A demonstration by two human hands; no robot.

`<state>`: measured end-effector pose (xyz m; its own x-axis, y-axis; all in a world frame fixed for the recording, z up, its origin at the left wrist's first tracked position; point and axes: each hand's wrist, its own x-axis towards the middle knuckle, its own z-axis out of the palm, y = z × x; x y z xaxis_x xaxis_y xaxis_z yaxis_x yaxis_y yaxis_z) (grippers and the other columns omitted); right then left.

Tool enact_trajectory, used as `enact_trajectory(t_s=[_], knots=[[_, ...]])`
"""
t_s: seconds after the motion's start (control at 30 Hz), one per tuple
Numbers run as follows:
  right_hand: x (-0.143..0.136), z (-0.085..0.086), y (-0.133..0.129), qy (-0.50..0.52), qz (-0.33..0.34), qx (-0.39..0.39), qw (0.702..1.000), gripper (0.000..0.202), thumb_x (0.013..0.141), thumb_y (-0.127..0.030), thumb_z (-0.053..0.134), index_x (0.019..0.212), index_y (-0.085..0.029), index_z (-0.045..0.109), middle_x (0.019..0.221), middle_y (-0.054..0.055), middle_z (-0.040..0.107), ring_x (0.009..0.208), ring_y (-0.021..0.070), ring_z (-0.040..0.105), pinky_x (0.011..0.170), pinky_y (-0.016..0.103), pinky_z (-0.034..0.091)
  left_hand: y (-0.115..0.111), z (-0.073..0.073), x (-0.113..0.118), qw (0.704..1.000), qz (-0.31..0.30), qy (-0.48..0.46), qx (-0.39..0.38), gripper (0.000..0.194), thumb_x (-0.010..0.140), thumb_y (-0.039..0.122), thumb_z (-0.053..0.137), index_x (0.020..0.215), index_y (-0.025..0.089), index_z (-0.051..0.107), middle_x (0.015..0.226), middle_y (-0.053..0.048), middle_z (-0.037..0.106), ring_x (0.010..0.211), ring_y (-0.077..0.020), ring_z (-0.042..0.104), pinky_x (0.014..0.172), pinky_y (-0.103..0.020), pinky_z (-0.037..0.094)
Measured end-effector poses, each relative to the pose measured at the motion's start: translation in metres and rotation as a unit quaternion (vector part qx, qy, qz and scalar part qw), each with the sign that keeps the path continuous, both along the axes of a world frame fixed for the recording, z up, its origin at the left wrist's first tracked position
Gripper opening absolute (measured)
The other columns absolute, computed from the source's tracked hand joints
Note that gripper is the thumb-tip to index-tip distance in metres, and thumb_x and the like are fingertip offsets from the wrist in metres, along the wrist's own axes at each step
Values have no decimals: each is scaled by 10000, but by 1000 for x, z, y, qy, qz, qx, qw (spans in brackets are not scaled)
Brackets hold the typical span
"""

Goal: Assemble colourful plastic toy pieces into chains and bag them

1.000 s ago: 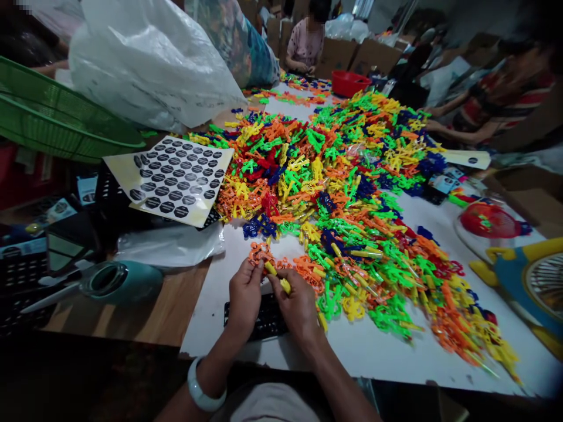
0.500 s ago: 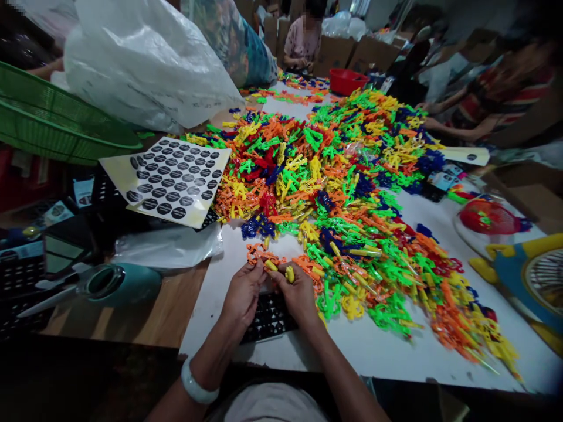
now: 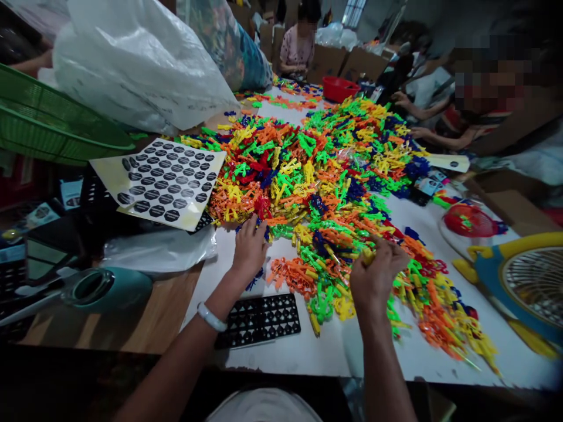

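Observation:
My left hand (image 3: 250, 246) lies over the near edge of the pile, fingers stretched out on dark blue and red plastic pieces; what its fingertips touch is partly covered. Farther right, my right hand (image 3: 379, 274) is closed, with a small yellow plastic piece (image 3: 368, 257) showing at thumb and fingertips. Beneath both hands spreads a heap of small plastic figures (image 3: 303, 158) in orange, green, yellow, blue and red. A cluster of orange figures (image 3: 292, 275) sits between the hands. Below my left hand is a black perforated tray (image 3: 263, 319).
To the left are a sticker sheet (image 3: 176, 176), a clear plastic bag (image 3: 158, 249), a teal bottle (image 3: 112, 288) and a green basket (image 3: 53, 126). A fan (image 3: 528, 275) and a red mesh sieve (image 3: 468, 220) stand right. Two people (image 3: 297, 47) sit across the table.
My hands have parted: the left went forward to the pile, and the right swung right with a yellow piece. The orange figure they handled together is no longer in the left. The black tray is uncovered.

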<state>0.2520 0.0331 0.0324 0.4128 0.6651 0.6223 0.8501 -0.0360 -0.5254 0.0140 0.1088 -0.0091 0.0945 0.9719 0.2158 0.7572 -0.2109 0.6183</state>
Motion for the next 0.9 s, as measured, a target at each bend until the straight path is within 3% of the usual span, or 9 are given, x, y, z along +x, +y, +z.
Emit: enact_trajectory(t_s=[0.13,0.27,0.37,0.43,0.53,0.57,0.63,0.77,0.9], knots=[[-29,-19,-9,57,148,-53,986,403,821,-140,437,1207,-158,553,1187,161,520,1195,267,471,1011,497,398,14,-10,4,999,6,47,11,448,783,128,602,1230,146,579,1398,-201,498,1334,-362,385,1072,-542,286],[-68,-32,-18,239,299,-198,902,408,893,-227,451,1299,-235,486,980,71,666,860,207,659,784,375,545,11,-3,-7,999,17,18,39,323,870,177,486,1163,160,619,1184,-157,654,1164,-309,537,1022,-473,346],[-85,-31,-18,333,293,-244,862,374,874,-315,538,1232,-213,492,822,20,678,616,167,655,598,296,540,-3,8,-19,996,66,-29,45,300,919,288,430,1108,177,635,997,-119,699,969,-262,623,899,-391,440],[-92,-30,-17,348,291,-245,857,270,863,-360,573,1083,-206,552,737,-5,672,577,155,641,576,269,516,-18,14,-23,981,97,-167,-1,304,914,382,453,1053,192,645,923,-84,703,855,-227,647,809,-339,482],[-100,-33,-17,326,310,-258,855,206,861,-403,589,950,-220,616,712,-6,687,574,150,629,571,251,488,-45,18,-22,887,97,-433,-127,307,839,465,572,961,192,643,877,-39,701,750,-184,653,728,-302,517],[-103,-35,-17,316,310,-261,858,217,855,-416,596,949,-224,633,728,0,696,575,152,626,561,250,479,-54,18,-20,860,91,-477,-155,306,821,469,599,934,187,638,870,-31,699,735,-174,653,722,-298,524],[-107,-38,-18,297,299,-261,868,242,845,-435,608,952,-224,660,734,8,701,571,157,617,533,247,458,-67,17,-16,838,86,-510,-175,295,802,461,632,890,179,634,859,-20,694,747,-161,653,744,-292,529],[-110,-43,-21,275,287,-263,879,243,835,-444,619,903,-220,687,678,6,687,545,157,588,492,240,416,-81,15,-11,847,75,-498,-171,281,813,451,625,878,178,642,861,-20,687,821,-166,654,798,-291,525],[-109,-41,-25,269,277,-264,884,220,847,-422,606,911,-227,688,730,17,707,576,165,596,515,248,424,-89,17,-6,889,93,-423,-151,259,823,437,611,935,210,668,852,-22,696,804,-178,651,795,-292,507]])
